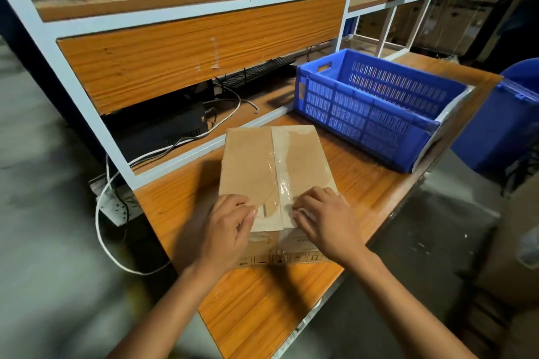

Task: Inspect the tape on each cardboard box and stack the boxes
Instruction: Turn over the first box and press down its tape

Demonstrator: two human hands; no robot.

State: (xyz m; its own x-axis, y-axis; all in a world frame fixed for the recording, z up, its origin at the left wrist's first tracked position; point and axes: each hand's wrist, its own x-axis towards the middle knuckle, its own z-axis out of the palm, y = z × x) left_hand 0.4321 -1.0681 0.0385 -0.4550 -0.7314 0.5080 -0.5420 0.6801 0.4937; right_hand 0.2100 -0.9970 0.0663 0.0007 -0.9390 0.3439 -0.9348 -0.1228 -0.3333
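Box (250, 160) on bench (285, 303), long axis pointing away; left hand (227, 226) and right hand (328, 220) flank its tape (284, 186) at the near end, bent fingers (304, 208) pressing, gripping nothing.

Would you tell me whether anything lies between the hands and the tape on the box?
Nothing visible does: the left hand and right hand both rest their fingertips on the tape atop the box.

Wooden table (291, 315), white-framed shelving (186, 9), grey floor (43, 213).
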